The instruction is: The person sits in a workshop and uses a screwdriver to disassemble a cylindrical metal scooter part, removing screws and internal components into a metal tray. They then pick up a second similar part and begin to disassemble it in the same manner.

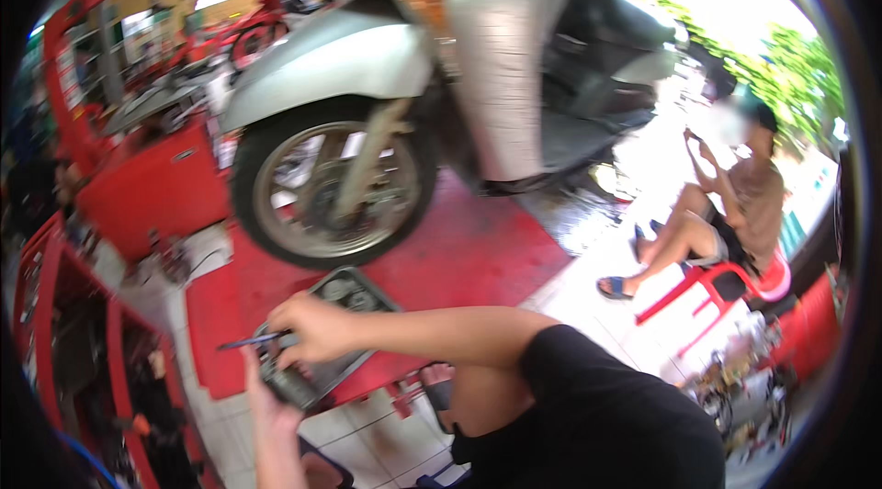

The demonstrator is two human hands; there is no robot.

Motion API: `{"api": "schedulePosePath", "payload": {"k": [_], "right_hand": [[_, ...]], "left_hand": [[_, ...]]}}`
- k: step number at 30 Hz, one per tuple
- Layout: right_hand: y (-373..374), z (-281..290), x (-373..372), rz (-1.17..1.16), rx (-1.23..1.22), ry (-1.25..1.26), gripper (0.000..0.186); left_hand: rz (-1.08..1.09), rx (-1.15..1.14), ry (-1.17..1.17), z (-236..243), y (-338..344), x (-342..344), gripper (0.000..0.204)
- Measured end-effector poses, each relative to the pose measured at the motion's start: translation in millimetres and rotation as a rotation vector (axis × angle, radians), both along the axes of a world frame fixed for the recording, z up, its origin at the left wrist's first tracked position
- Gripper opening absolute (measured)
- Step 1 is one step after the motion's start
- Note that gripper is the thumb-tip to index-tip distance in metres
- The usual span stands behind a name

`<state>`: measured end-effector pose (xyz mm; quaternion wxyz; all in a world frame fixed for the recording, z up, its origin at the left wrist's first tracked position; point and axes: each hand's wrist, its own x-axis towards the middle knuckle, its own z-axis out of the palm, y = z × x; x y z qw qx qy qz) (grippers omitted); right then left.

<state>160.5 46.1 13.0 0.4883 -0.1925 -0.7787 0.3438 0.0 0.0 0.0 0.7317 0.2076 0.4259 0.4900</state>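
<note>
The left hand point(267, 404) grips a grey metal part point(294, 389), seemingly steadying it for the right hand point(315, 327), which pinches a slim dark tool point(243, 342).

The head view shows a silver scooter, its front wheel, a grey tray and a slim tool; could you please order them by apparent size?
1. Silver scooter
2. Front wheel
3. Grey tray, partly hidden
4. Slim tool, in the right hand
</note>
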Motion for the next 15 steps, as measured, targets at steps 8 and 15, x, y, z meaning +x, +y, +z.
{"api": "schedulePosePath", "payload": {"k": [8, 15], "right_hand": [[-34.9, -23.8, 138.0, -0.102, 0.010, -0.306, 0.026], [-35.4, -19.2, 131.7, -0.099, -0.099, -0.392, 0.030]], "left_hand": [[0.045, -0.040, -0.225, -69.7, -26.8, 131.0, 0.061], [0.027, -0.042, -0.201, -70.1, -29.0, 123.1, 0.062]]}}
